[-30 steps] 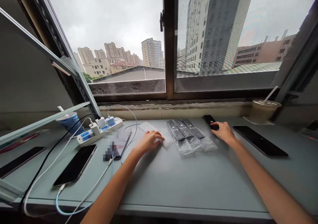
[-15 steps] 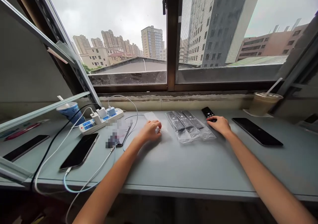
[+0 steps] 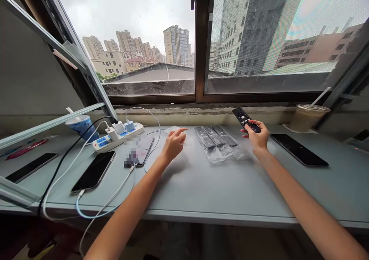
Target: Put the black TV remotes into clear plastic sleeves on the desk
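A black remote control [image 3: 242,118] is gripped by my right hand [image 3: 257,135], tilted up above the back of the desk with its button side showing. My left hand [image 3: 174,143] hovers left of centre, index finger stretched out and the others loosely curled, with nothing visible in it. Behind and beside it lies a clear plastic bag [image 3: 172,129], partly hidden by the fingers. Between my hands, several dark remote controls in clear plastic bags [image 3: 215,141] lie side by side on the grey desk [image 3: 219,194].
At right are a black tablet or large phone [image 3: 298,149] and a drink cup with a straw [image 3: 308,118]. Leftward stand a power strip [image 3: 102,144] with plugs, a blue cup [image 3: 83,128], a charging phone [image 3: 94,171] and loose cables [image 3: 112,198]. A metal frame [image 3: 83,66] rises at left.
My right hand has lifted the remote control off the desk and tilted it up. My left hand has risen slightly, its index finger now stretched out, away from the clear plastic.
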A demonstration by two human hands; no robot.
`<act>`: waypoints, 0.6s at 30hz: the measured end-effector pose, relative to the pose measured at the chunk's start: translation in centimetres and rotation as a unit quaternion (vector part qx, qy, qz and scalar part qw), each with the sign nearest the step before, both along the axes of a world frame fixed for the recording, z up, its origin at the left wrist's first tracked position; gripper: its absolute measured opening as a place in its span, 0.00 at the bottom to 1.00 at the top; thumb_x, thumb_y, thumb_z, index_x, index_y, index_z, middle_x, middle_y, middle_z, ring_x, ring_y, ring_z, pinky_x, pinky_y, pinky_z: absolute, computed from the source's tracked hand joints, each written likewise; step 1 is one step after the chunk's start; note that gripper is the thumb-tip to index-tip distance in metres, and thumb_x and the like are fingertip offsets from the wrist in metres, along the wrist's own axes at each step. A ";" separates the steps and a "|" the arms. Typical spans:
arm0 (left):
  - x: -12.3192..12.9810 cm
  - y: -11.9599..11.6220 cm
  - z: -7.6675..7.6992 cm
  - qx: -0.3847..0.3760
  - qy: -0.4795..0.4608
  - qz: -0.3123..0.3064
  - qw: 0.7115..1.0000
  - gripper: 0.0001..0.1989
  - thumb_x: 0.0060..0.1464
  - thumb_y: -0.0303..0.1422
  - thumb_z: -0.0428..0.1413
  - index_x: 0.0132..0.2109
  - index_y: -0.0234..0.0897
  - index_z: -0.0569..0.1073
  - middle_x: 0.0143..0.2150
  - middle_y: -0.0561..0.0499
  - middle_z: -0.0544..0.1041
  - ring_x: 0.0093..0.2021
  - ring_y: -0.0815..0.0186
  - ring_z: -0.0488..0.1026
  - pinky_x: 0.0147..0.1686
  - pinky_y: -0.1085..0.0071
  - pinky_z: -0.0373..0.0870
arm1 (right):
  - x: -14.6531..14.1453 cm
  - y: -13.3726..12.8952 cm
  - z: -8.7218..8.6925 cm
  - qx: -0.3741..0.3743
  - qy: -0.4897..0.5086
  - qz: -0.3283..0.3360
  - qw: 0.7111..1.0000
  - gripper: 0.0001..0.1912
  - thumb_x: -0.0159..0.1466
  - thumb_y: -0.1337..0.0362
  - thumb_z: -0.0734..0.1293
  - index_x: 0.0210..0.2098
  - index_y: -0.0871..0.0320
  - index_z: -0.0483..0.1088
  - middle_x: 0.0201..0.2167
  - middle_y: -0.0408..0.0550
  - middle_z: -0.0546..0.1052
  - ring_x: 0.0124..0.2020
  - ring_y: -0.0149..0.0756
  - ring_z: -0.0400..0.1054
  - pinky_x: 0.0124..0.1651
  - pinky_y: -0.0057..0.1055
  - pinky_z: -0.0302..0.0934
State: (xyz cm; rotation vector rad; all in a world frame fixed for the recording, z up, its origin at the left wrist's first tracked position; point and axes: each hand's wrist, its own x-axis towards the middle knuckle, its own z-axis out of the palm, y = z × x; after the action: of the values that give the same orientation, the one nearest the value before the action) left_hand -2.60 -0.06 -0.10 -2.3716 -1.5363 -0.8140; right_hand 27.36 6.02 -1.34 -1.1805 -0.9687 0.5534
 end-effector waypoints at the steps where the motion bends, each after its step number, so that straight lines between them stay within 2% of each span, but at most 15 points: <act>1: 0.1 -0.2 0.1 0.009 -0.002 0.016 1.000 0.11 0.44 0.17 0.43 0.25 0.38 0.60 0.54 0.53 0.67 0.48 0.67 0.64 0.50 0.69 0.57 | -0.4 -0.2 0.3 0.009 0.015 0.009 1.000 0.20 0.51 0.60 0.65 0.43 0.58 0.65 0.39 0.49 0.72 0.29 0.33 0.72 0.22 0.23 0.65; 6: 0.8 -0.6 0.6 0.052 -0.043 0.106 0.992 0.06 0.48 0.22 0.46 0.29 0.38 0.62 0.51 0.50 0.66 0.40 0.67 0.68 0.45 0.69 0.60 | -1.9 -1.5 1.2 -0.017 0.078 0.115 0.990 0.23 0.49 0.59 0.67 0.45 0.54 0.65 0.37 0.45 0.72 0.30 0.32 0.72 0.20 0.19 0.63; 9: 0.9 -0.3 0.2 0.027 -0.014 0.091 0.995 0.05 0.49 0.24 0.46 0.31 0.39 0.62 0.47 0.50 0.68 0.36 0.68 0.68 0.43 0.70 0.60 | -2.4 -1.9 1.4 -0.029 0.085 0.126 0.988 0.23 0.48 0.59 0.68 0.44 0.54 0.67 0.34 0.44 0.73 0.27 0.30 0.71 0.17 0.19 0.61; 13: 0.9 0.2 -0.9 -0.064 0.036 0.089 0.993 0.06 0.51 0.26 0.45 0.36 0.39 0.63 0.37 0.51 0.71 0.34 0.65 0.68 0.37 0.70 0.61 | -2.6 -1.9 1.6 -0.036 0.123 0.103 0.986 0.24 0.46 0.60 0.68 0.44 0.54 0.68 0.32 0.44 0.73 0.24 0.28 0.69 0.15 0.17 0.58; 15: 0.9 0.4 -1.3 -0.097 0.061 0.079 0.990 0.05 0.49 0.28 0.48 0.36 0.38 0.64 0.36 0.50 0.72 0.36 0.63 0.69 0.36 0.69 0.61 | -2.6 -2.0 1.8 -0.044 0.142 0.100 0.984 0.24 0.46 0.61 0.68 0.44 0.54 0.68 0.30 0.43 0.73 0.22 0.27 0.68 0.15 0.17 0.57; 18: 0.8 0.4 -1.5 -0.108 0.084 0.054 0.989 0.05 0.48 0.31 0.50 0.35 0.38 0.64 0.36 0.50 0.72 0.38 0.61 0.68 0.36 0.68 0.61 | -2.7 -2.4 2.0 -0.056 0.158 0.117 0.979 0.24 0.45 0.61 0.69 0.43 0.54 0.69 0.29 0.43 0.72 0.21 0.25 0.66 0.14 0.17 0.55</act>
State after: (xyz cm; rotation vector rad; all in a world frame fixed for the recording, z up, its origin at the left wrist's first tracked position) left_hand -1.82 0.35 -1.61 -2.4040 -1.7415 -0.4296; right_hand 24.66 3.59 0.68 -1.0427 -0.8123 0.9638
